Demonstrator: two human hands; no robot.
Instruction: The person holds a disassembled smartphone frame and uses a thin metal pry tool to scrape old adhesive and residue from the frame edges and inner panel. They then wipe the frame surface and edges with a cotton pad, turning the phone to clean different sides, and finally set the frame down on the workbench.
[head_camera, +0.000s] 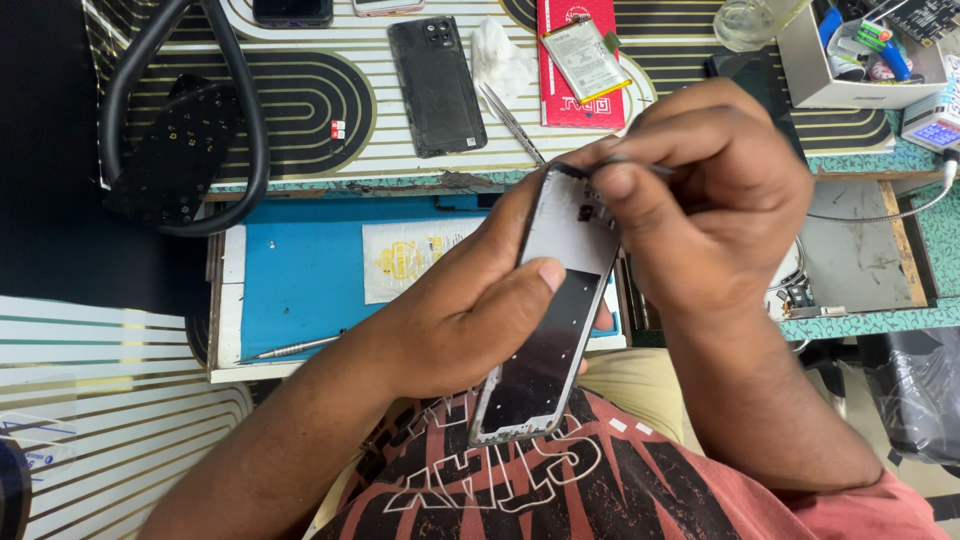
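Head view: an opened phone (548, 330), its back cover off, shows a grey inner frame above and a dark, glossy panel below, tilted over the person's lap. Left hand (470, 310) clamps it from the side, thumb pressed flat across the middle of the frame. Right hand (710, 190) pinches a thin dark tool (600, 165) against the phone's top edge; the tip is hidden behind the fingers and cannot be made out. Beyond the grip, a white box (820, 70) on the bench holds small tools with blue and green handles, cut off by the picture's edge. Farther left of it lie a detached black back cover (437, 85), tweezers (512, 122) and a battery (585, 58) on a red packet (560, 100).
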